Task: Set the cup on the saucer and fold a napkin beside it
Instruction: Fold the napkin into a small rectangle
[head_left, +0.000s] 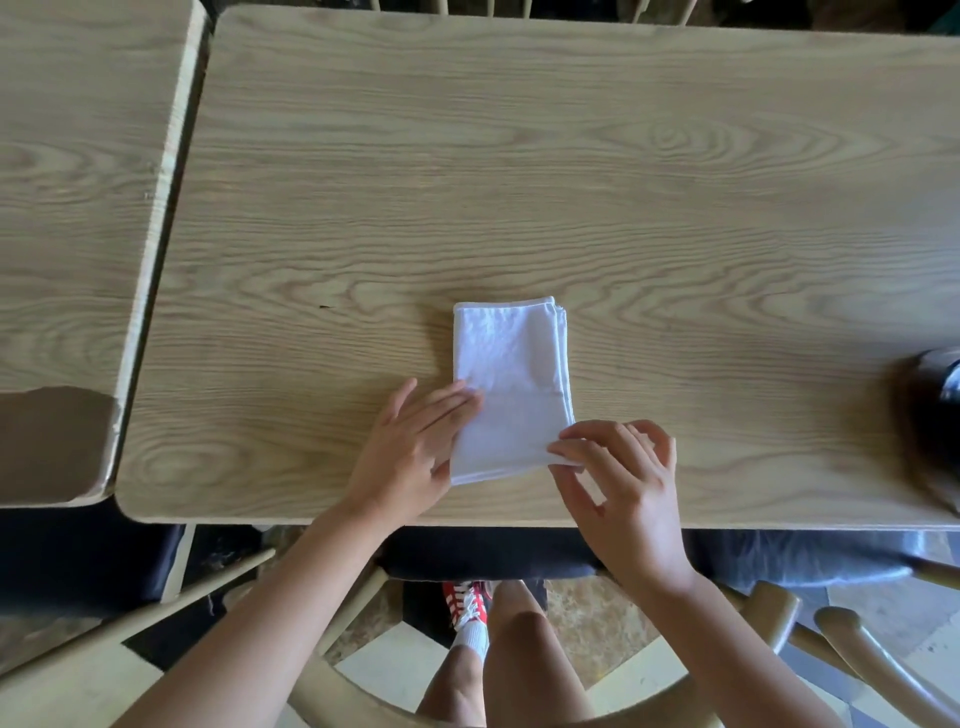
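Observation:
A white cloth napkin (511, 384) lies folded into a long rectangle near the front edge of the wooden table (571, 182). My left hand (410, 447) rests flat with its fingers spread, pressing the napkin's left side. My right hand (618, 483) pinches the napkin's near right corner between thumb and fingers. A dark blurred object (930, 426) sits at the table's right edge; I cannot tell whether it is the cup or the saucer.
A second wooden table (78, 208) stands to the left across a narrow gap. Wooden chair backs (779, 618) curve below the table's front edge. My legs and a red-and-white shoe (467, 603) show beneath.

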